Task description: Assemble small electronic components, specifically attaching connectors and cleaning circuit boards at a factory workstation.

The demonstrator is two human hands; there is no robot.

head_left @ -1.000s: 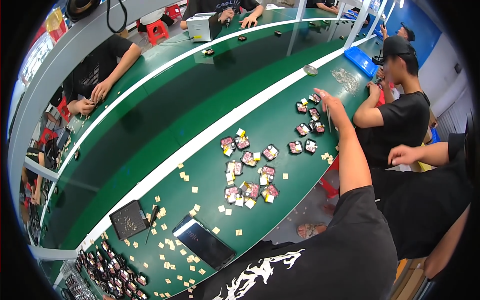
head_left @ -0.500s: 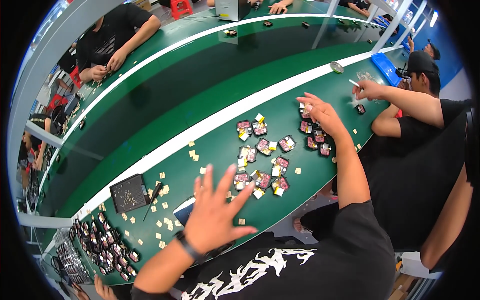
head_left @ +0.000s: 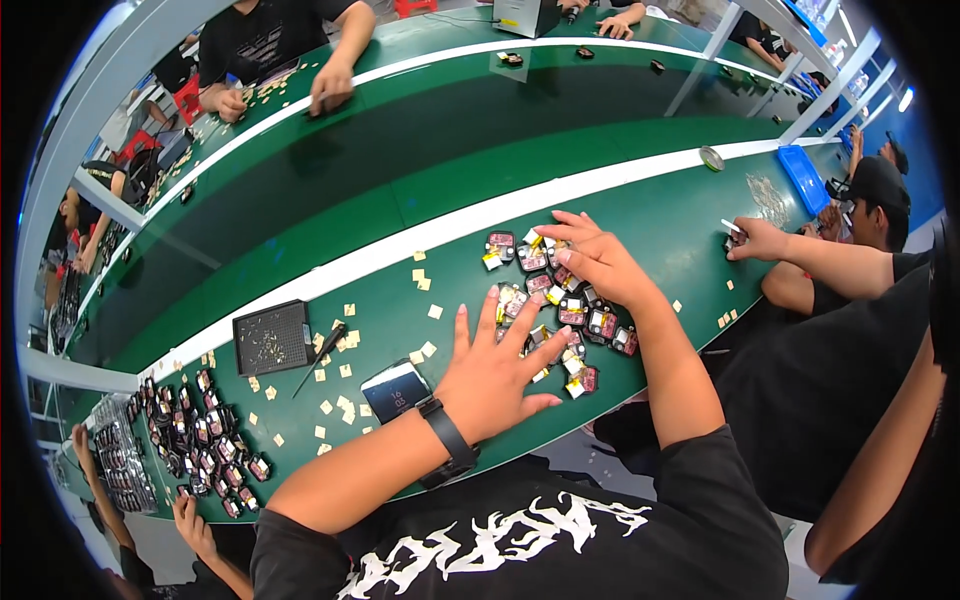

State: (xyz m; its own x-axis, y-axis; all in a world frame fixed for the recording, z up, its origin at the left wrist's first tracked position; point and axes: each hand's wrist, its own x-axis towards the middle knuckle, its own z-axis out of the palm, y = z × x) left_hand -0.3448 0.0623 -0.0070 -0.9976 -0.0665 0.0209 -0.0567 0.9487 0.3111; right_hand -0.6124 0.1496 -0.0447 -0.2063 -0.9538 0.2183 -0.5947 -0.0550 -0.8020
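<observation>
Several small black-cased electronic units (head_left: 602,323) lie bunched on the green bench, with pinkish circuit boards and white-and-yellow parts showing. My left hand (head_left: 500,370) is open, its fingers spread over the near left side of the bunch and hiding some units. On the far right side, my right hand (head_left: 605,265) bends over other units with its fingers stretched out; it appears to touch them and grips nothing I can see. One unit (head_left: 499,247) sits at the far left edge of the bunch.
Left of my left hand lie a smartphone (head_left: 394,390), a screwdriver (head_left: 325,350), scattered pale square pads (head_left: 435,311) and a black tray (head_left: 272,335). A pile of units (head_left: 205,430) fills the left end. A co-worker's hand (head_left: 762,240) works at right, near a blue tray (head_left: 803,180).
My right hand has moved left with the right-hand units, bringing them against the others. My left hand has moved right, onto the bunch. The view has shifted a little.
</observation>
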